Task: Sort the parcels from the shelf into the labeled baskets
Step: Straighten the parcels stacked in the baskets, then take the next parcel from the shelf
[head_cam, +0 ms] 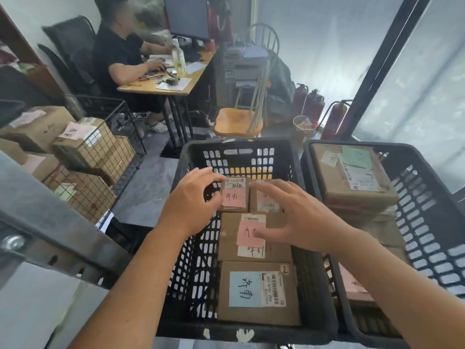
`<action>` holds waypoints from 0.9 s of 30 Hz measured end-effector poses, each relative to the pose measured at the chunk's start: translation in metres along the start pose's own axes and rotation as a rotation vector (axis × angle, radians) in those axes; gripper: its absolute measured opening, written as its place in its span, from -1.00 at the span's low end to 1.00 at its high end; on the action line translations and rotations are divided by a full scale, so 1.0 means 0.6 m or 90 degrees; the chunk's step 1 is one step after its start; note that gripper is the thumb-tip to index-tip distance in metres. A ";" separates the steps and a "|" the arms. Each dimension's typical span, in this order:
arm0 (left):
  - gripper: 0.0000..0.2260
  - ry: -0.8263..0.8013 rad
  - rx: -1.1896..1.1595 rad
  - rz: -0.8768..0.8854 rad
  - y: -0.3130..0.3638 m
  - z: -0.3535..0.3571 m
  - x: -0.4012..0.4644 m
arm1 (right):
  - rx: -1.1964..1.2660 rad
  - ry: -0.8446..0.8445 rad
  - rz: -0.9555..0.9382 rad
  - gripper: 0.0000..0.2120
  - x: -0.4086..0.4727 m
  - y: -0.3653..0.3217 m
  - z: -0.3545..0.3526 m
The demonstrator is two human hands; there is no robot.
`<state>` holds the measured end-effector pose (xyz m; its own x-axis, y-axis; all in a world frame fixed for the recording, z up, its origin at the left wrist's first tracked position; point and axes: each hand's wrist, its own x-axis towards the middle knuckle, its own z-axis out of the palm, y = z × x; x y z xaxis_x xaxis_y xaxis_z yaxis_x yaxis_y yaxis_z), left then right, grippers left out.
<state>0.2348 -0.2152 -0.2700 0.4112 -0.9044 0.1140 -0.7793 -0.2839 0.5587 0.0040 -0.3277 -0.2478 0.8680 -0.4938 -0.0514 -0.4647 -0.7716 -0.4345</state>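
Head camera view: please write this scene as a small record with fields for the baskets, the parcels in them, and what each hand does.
centre basket: black perforated plastic basket, holding four brown cardboard parcels
nearest parcel: brown cardboard box with blue note, lying flat
middle parcel: brown cardboard box with pink note, lying flat
far-left parcel: small brown cardboard box with pink note
left hand: fingers curled at the far-left parcel's edge
right hand: fingers spread open above the parcels; contact unclear
right basket: second black plastic basket, stacked brown cardboard parcels inside
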 end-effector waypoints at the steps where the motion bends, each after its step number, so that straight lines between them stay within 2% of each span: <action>1: -0.63 -0.013 0.009 0.011 0.011 -0.006 -0.001 | -0.020 0.018 -0.009 -0.10 -0.001 -0.003 -0.015; 8: -0.47 -0.003 0.059 0.010 0.077 -0.041 -0.027 | -0.087 0.061 -0.049 -0.10 -0.012 -0.011 -0.082; 13: -0.52 0.047 0.099 -0.041 0.134 -0.065 -0.079 | -0.060 0.044 -0.116 -0.12 -0.026 -0.012 -0.106; 21: -0.54 0.164 0.156 -0.167 0.240 -0.078 -0.225 | -0.027 -0.005 -0.313 -0.16 -0.059 -0.033 -0.137; 27: -0.54 0.279 0.205 -0.301 0.293 -0.108 -0.389 | 0.052 -0.078 -0.473 -0.20 -0.093 -0.133 -0.114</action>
<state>0.0326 -0.0333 -0.1450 0.8381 -0.4697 0.2775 -0.5443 -0.7541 0.3674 -0.0193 -0.2660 -0.1488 0.9633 0.1958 0.1836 0.2601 -0.8498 -0.4584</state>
